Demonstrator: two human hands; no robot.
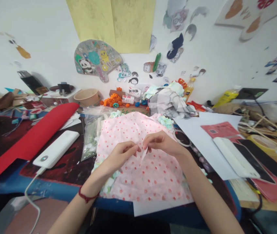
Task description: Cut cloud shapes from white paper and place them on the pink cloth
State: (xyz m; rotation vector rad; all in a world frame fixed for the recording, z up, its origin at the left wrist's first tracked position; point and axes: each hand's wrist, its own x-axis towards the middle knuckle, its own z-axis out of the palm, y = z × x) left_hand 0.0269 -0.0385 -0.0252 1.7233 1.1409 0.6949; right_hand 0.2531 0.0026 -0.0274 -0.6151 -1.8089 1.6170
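Note:
Pink cloth with red dots [153, 182] lies spread over the table in front of me. Above its middle, my right hand [162, 143] pinches a thin white strip [143, 156] that hangs down from the fingertips. My left hand [126, 151] is just to the left, its thumb and index finger pressed together near the strip. Whether something small sits between those fingers I cannot make out. Pale green and white petal-like pieces [165, 122] show around the cloth's edges. Under its front edge a sheet of white paper [153, 208] sticks out.
Left of the cloth lie a clear plastic bag [89, 139], a white power bank [57, 148] with a cable and a long red sheet [36, 136]. To the right are a clear ring [182, 138], white paper [194, 139] and a phone [253, 162]. Orange flowers [115, 100] stand behind.

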